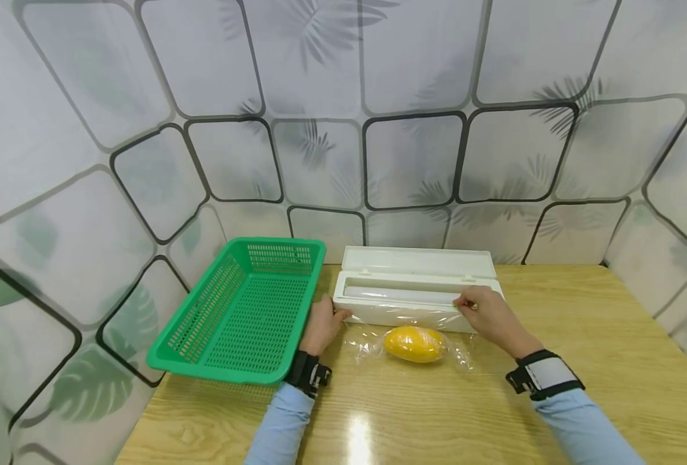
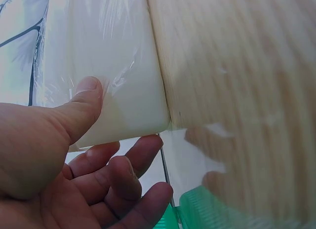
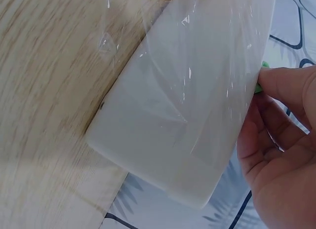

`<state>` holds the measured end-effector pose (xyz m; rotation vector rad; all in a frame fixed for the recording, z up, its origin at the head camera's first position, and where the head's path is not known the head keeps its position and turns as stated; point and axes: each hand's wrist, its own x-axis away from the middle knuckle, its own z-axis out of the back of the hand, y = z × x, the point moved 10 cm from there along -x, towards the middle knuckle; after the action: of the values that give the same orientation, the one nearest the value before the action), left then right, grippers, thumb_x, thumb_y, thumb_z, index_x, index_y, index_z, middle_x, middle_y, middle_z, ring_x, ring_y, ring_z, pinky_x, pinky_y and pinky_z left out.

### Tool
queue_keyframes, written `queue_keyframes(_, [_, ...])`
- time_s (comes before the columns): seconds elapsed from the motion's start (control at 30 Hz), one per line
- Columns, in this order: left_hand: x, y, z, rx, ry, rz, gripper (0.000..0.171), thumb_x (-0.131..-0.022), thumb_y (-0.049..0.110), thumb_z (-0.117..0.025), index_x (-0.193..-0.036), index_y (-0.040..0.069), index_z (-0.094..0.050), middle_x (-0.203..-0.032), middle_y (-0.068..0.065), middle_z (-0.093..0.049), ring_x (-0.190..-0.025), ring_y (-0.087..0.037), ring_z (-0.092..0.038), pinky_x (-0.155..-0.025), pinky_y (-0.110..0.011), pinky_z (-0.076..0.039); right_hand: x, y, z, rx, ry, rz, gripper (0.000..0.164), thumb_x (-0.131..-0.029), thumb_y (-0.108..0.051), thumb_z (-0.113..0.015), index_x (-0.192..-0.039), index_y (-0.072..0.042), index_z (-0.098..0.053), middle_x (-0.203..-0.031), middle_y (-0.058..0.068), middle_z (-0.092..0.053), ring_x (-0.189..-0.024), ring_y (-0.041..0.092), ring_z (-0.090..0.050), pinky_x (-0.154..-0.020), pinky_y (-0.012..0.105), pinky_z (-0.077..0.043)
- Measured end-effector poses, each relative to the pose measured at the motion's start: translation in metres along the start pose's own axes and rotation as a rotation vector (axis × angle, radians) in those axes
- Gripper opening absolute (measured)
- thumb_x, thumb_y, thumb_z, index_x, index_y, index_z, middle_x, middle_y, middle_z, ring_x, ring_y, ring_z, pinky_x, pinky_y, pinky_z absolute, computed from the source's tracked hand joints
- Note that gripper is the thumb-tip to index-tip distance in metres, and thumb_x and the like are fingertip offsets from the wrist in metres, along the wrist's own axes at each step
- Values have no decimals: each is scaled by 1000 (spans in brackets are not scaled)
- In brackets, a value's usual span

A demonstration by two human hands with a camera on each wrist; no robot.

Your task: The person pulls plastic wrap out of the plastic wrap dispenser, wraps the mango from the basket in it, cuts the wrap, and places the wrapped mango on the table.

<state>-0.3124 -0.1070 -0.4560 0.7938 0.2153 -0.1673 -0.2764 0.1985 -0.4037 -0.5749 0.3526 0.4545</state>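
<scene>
A white cling film dispenser (image 1: 404, 313) lies on the table with its lid (image 1: 419, 261) raised and a roll of film (image 1: 398, 294) inside. Clear cling film (image 3: 185, 86) drapes down its front and round a yellow, mango-like fruit (image 1: 414, 344) in front. My left hand (image 1: 322, 325) holds the dispenser's left end, its thumb (image 2: 89, 98) pressing on the film-covered front and the fingers curled by the end face. At the front rim near the right end, my right hand (image 1: 491, 316) pinches a small green piece (image 3: 258, 88), apparently the cutter slider, mostly hidden by the fingers.
A green plastic basket (image 1: 314, 278) stands to the left, close to my left forearm. Patterned cloth walls (image 1: 413, 161) rise behind and beside the wooden table (image 1: 587, 336).
</scene>
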Motion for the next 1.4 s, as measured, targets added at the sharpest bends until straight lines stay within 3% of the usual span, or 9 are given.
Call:
queue_keyframes(0.27, [-1, -1, -1, 9, -5, 10, 30, -88, 16, -75, -92, -3, -53, -73, -3, -50, -66, -18, -49, -55, -33, -41, 2, -3, 5, 14, 29, 30, 16, -78, 13, -73, -81, -3, -72, -84, 12, -70, -77, 28, -64, -62, 34, -51])
queue_keyframes(0.73, [-1, -3, -1, 5, -10, 17, 29, -89, 16, -75, -88, 0, -51, -70, -1, -47, -63, -17, -47, -53, -31, -39, 5, 1, 10, 43, 27, 21, 13, -79, 8, -75, -83, -4, -74, -88, 12, -73, -82, 31, -64, -70, 47, -54])
queue_keyframes(0.93, [-2, -3, -1, 3, -15, 25, 29, -89, 16, -75, -89, -1, -51, -70, -1, -45, -63, -17, -47, -54, -31, -38, 6, 6, 13, 97, 27, -51, 10, -82, 0, -76, -86, -8, -77, -94, 11, -75, -87, 35, -68, -96, 61, -44])
queue_keyframes(1.0, [-2, -3, -1, 4, -10, 26, 29, -89, 16, -75, -89, -1, -51, -70, -1, -46, -63, -17, -47, -54, -31, -39, 7, 7, 15, 120, 33, -74, 9, -82, -2, -76, -86, -10, -77, -94, 10, -75, -83, 33, -67, -88, 57, -50])
queue_keyframes(1.07, [-2, -4, -1, 1, -7, 26, 28, -89, 16, -75, -88, -1, -52, -70, -1, -47, -63, -17, -47, -54, -31, -39, 8, 7, 16, 138, 41, -99, 9, -82, -4, -77, -86, -12, -78, -91, 9, -75, -75, 28, -63, -69, 48, -53])
queue_keyframes(1.17, [-2, -4, -2, 4, -9, 27, 29, -88, 15, -75, -87, 0, -51, -70, -1, -46, -62, -17, -47, -53, -31, -39, 11, 8, 19, 157, 50, -130, 9, -81, -6, -79, -86, -14, -78, -86, 7, -74, -69, 21, -54, -49, 34, -41])
queue_keyframes(1.4, [-2, -4, -1, 6, -7, 18, 28, -89, 16, -75, -89, -1, -52, -70, -1, -47, -62, -16, -48, -53, -30, -39, 16, 12, 23, 150, 60, -136, 9, -81, -5, -78, -87, -11, -78, -84, 9, -73, -72, 24, -54, -53, 33, -41])
